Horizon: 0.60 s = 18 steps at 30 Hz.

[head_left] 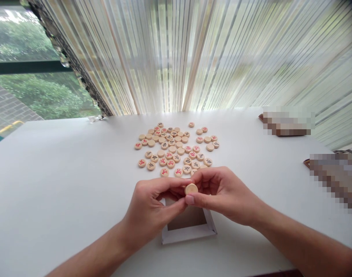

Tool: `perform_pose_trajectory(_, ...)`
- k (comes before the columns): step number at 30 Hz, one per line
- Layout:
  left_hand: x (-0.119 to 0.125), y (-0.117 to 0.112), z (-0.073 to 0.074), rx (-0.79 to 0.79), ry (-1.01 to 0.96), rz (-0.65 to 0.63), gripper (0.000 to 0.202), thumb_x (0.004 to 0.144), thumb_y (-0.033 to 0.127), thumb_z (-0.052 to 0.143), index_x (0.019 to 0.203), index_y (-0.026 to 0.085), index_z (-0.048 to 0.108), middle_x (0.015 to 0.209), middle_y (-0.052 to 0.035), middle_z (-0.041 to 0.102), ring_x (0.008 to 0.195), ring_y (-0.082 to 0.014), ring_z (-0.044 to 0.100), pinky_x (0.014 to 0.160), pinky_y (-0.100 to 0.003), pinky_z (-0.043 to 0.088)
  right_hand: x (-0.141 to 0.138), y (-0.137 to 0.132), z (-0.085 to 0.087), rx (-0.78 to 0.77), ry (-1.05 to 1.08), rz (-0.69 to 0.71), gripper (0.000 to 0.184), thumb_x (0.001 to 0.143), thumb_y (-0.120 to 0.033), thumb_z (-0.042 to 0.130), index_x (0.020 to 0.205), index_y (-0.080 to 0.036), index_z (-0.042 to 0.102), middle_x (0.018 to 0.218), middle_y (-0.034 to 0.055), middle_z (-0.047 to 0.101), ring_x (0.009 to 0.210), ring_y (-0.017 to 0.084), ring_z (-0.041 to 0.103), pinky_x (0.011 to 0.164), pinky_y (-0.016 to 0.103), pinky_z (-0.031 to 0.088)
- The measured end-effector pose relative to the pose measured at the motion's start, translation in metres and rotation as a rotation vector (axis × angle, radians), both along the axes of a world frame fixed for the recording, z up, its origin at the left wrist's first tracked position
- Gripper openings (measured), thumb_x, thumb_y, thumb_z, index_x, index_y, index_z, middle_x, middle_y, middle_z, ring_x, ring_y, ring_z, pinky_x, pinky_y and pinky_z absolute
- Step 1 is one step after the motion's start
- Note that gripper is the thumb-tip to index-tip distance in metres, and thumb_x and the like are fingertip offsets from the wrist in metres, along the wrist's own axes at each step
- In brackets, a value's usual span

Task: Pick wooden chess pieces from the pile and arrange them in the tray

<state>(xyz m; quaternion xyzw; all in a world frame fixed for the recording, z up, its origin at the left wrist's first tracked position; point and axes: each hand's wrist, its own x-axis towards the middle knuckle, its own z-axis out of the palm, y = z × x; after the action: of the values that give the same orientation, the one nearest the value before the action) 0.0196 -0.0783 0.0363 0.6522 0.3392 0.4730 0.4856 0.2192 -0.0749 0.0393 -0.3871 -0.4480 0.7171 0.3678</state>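
My left hand (pixel 157 204) and my right hand (pixel 219 190) meet in front of me, fingertips closed around a round wooden Chinese chess piece (pixel 191 189). Its plain end faces me; whether more pieces are stacked behind it is hidden by my fingers. Below my hands lies a shallow white box (pixel 190 233) with a brown bottom, partly covered by my hands. Just beyond my fingers, many loose Chinese chess pieces (pixel 170 164) are spread on the white table, some with red or black characters up, others blank side up.
The white table (pixel 77 184) reaches back to a pleated string curtain (pixel 170 57). Two brown framed objects (pixel 291 130), blurred out, stand at the right. A window (pixel 34 57) with trees outside is at the left.
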Motion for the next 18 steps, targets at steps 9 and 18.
perform_pose_trajectory(9, 0.0002, -0.0002, -0.0012, 0.101, 0.062, 0.005, 0.029, 0.083, 0.001, 0.080, 0.107, 0.017, 0.083, 0.089, -0.0005, 0.085, 0.076, -0.0120, 0.081, 0.072, -0.013, 0.066, 0.0008, -0.0003, 0.0058, 0.044, -0.021, 0.009, 0.029, 0.071, -0.029, 0.098, 0.076, -0.012, 0.074, 0.063, -0.0014, 0.066, 0.057, 0.007, 0.053, 0.053, 0.017, 0.042)
perform_pose_trajectory(18, -0.0017, -0.0005, -0.0005, 0.035, 0.010, -0.018, 0.028, 0.083, 0.003, 0.083, 0.106, 0.018, 0.083, 0.089, -0.0006, 0.084, 0.076, -0.0119, 0.080, 0.073, -0.014, 0.066, 0.0029, 0.0002, 0.0085, 0.082, -0.063, 0.034, 0.029, 0.076, -0.035, 0.094, 0.079, -0.012, 0.077, 0.063, -0.0001, 0.064, 0.058, 0.010, 0.055, 0.054, 0.020, 0.045)
